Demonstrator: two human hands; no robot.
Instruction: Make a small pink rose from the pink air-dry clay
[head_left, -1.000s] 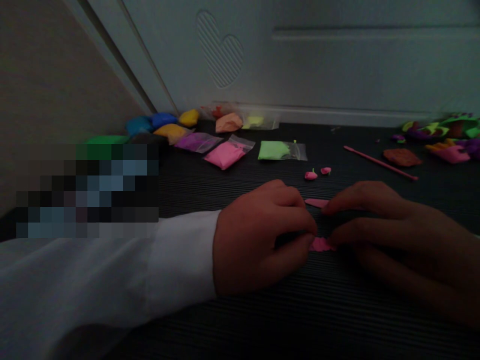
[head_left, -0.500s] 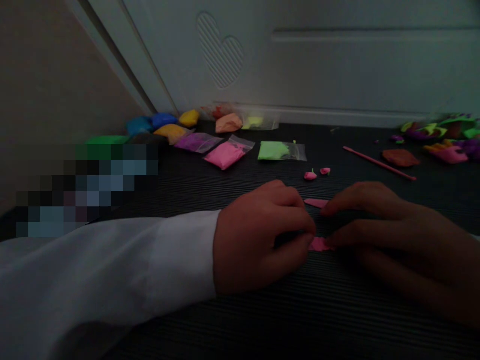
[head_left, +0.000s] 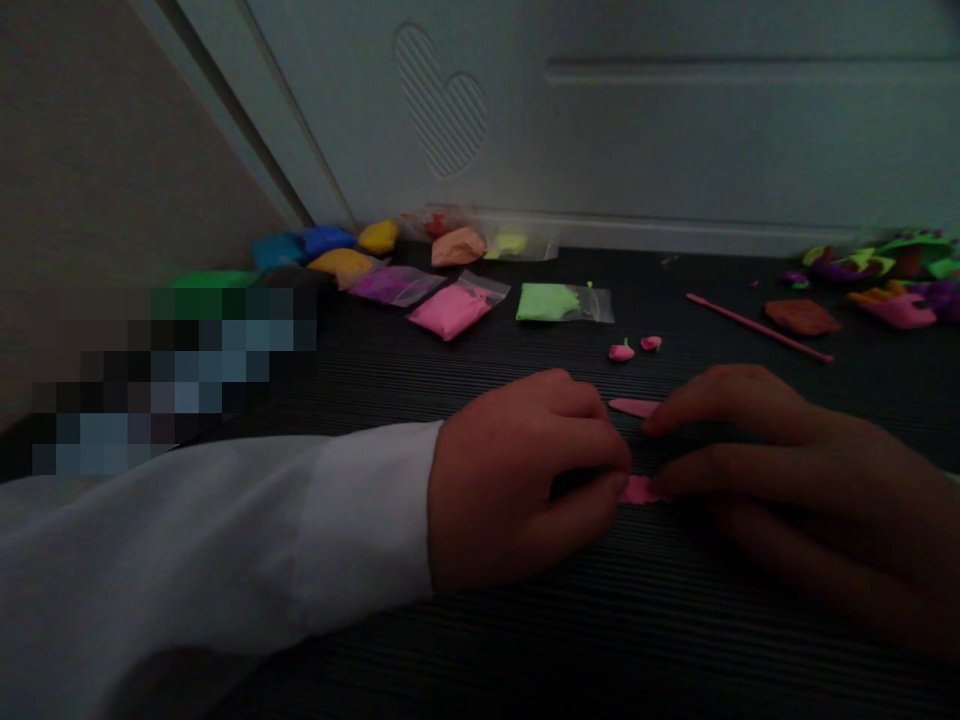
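Observation:
My left hand [head_left: 529,485] is closed in a pinch at the left end of a flat pink clay strip [head_left: 639,490] with ragged edges, lying on the dark table. My right hand [head_left: 795,480] comes in from the right with its fingers stretched and apart. One of its fingertips rests at the strip's right end. Another touches a slim pink pointed piece [head_left: 631,407], perhaps a modelling tool, whose right part is hidden under the hand. Just beyond lie two small pink clay buds [head_left: 621,352] with green bits.
Bags of clay line the back: pink [head_left: 450,308], light green [head_left: 551,302], purple [head_left: 390,285] and several others. To the right are a thin pink stick [head_left: 757,326], a brown clay slab [head_left: 801,316] and colourful clay shapes [head_left: 896,305]. A white panel [head_left: 637,140] rises behind.
My left hand has shifted very slightly down, still pinching at the strip. The right hand and the things on the table stay practically as they were.

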